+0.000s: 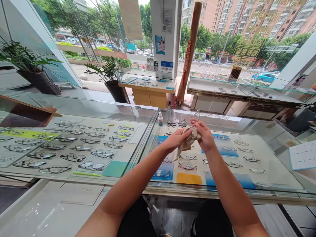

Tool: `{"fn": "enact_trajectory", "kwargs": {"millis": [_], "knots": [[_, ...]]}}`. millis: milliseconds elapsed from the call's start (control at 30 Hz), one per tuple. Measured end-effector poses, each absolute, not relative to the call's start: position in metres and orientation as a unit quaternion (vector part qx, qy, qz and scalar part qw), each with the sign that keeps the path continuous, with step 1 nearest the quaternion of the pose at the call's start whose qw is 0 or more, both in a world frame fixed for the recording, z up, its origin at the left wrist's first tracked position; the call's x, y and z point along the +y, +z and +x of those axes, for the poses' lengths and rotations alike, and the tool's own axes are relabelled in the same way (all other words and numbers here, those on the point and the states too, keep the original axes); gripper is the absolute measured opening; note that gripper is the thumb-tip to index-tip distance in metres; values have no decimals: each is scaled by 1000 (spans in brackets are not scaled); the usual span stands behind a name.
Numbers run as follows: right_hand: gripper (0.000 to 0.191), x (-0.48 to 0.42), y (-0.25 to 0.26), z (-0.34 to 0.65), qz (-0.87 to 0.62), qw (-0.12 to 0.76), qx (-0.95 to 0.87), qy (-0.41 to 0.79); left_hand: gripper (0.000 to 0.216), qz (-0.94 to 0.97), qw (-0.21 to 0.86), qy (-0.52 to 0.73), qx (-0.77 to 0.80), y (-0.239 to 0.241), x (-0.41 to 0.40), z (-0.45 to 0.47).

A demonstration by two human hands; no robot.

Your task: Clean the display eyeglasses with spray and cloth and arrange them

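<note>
Above the right-hand glass display case, my left hand (179,138) is closed around a beige cloth (189,141) that hangs down in folds. My right hand (205,134) meets it, its fingers pinched on a pair of thin-rimmed eyeglasses (196,116). One lens rim sticks up beyond the fingertips; the rest of the glasses is hidden by the cloth and fingers. Just past my hands, a small spray bottle (160,119) stands upright on the glass. Beside the bottle lie several dark-framed eyeglasses (176,123).
The glass display case (271,179) under my hands holds rows of eyeglasses. Another display case (108,113) adjoins it at left, with a brown wooden object (27,110) on top. A white card (303,154) is at the right edge. Potted plants (116,92) and a wooden post (189,56) stand beyond.
</note>
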State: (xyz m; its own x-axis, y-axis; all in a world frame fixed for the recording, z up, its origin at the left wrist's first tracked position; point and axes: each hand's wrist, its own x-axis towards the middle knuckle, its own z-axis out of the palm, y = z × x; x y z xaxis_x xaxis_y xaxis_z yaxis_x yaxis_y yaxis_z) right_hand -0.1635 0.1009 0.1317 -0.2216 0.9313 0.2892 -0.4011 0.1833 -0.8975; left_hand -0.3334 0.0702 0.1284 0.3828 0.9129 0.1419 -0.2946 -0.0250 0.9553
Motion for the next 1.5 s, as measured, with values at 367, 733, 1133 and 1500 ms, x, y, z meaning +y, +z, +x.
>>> {"fn": "enact_trajectory", "kwargs": {"millis": [367, 733, 1133, 1500], "knots": [[38, 94, 129, -176, -261, 558, -509, 601, 56, 469, 625, 558, 281, 119, 72, -318], [25, 100, 137, -160, -238, 570, -524, 587, 67, 421, 568, 617, 347, 131, 87, -346], [28, 98, 127, -164, -271, 485, -596, 579, 72, 475, 588, 576, 313, 143, 80, -355], [37, 96, 122, -173, -279, 449, -571, 628, 61, 467, 579, 597, 300, 142, 75, -343]]}}
